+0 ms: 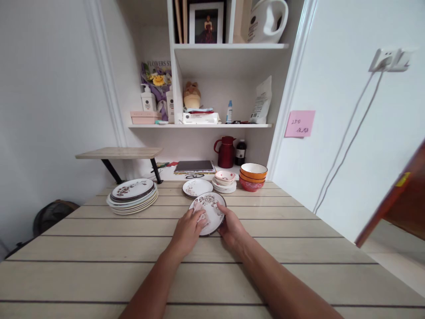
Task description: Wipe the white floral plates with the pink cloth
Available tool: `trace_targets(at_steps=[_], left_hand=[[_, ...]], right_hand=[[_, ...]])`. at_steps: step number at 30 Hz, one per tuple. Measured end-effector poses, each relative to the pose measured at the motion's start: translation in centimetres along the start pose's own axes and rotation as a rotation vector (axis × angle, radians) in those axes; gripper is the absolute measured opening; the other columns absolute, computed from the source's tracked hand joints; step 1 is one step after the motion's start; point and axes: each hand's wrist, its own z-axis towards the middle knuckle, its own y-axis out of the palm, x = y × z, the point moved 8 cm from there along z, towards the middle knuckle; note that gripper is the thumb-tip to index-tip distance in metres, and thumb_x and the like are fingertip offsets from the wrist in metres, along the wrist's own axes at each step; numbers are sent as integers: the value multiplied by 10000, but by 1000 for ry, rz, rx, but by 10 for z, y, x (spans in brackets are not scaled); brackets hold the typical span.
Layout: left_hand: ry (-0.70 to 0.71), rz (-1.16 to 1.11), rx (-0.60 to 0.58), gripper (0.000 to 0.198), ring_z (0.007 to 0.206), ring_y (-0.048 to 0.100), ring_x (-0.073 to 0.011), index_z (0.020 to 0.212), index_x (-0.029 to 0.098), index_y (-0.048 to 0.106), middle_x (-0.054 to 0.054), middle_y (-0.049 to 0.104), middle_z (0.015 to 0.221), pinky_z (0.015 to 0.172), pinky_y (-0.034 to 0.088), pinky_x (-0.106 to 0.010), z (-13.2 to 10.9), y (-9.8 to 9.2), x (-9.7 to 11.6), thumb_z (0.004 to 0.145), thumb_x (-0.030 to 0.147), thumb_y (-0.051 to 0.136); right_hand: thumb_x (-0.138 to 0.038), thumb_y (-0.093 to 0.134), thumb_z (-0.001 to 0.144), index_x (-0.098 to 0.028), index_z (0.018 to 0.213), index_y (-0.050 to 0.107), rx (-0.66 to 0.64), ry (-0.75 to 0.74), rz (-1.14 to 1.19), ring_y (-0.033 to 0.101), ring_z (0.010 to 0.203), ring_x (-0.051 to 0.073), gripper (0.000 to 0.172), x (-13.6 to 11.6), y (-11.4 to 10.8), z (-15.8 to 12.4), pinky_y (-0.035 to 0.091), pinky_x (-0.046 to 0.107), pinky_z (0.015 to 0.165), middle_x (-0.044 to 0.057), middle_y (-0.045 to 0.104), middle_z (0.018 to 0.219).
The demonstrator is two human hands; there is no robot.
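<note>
A white plate [213, 204] with a dark rim and a brown flower pattern is held tilted above the middle of the table. My right hand [230, 223] grips its right edge, thumb on top and fingers beneath. Over the plate's left side, my left hand [191, 226] presses a thin pale pinkish cloth [198, 207] against the surface, its fingers partly covering it. Just behind lies a small stack of similar flowered plates [197, 188].
A taller plate stack [133, 197] stands at left beside a small raised shelf [121, 153]. Behind at right are small dishes [225, 184], stacked bowls [253, 177], a red jug [226, 152] and a dark bottle [241, 152]. A closed laptop [194, 166] lies at the back.
</note>
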Motion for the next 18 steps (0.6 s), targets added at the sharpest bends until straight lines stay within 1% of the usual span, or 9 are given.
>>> trace_targets(at_steps=[5,8,11,14,18], left_hand=[[9,5,-13,370,1179,533,-229,1244,232,575,-96,576,1256,1003,418,-391,-1,0,2,932,355,419],[7,13,-6,363,1173,541,-227,1244,236,577,-93,583,1252,997,425,-390,-1,1,1,923,337,440],[26,7,29,361,1175,545,-214,1254,233,569,-82,592,1264,1003,424,-373,0,0,0,920,285,442],[84,-19,64,382,1163,561,-184,1284,238,542,-59,611,1273,998,427,-344,0,-4,2,930,217,401],[102,21,71,390,1114,594,-175,1278,266,551,-36,637,1252,925,459,-327,-1,-11,6,927,188,400]], right_hand=[[-303,651,778,-179,924,666,16,1,1,637,642,141,192,0,-1,0,492,242,581,23,746,824],[-298,648,778,-176,929,667,12,1,-4,632,631,142,195,0,-1,0,479,240,558,29,746,825],[-305,647,778,-168,960,667,7,1,-10,650,671,157,228,0,-1,1,496,255,584,42,748,857],[-315,647,779,-160,973,665,11,2,-15,665,706,167,248,1,0,0,515,269,629,49,749,874],[-321,637,792,-159,963,666,10,8,-10,670,698,171,237,1,2,-4,523,278,648,54,750,850]])
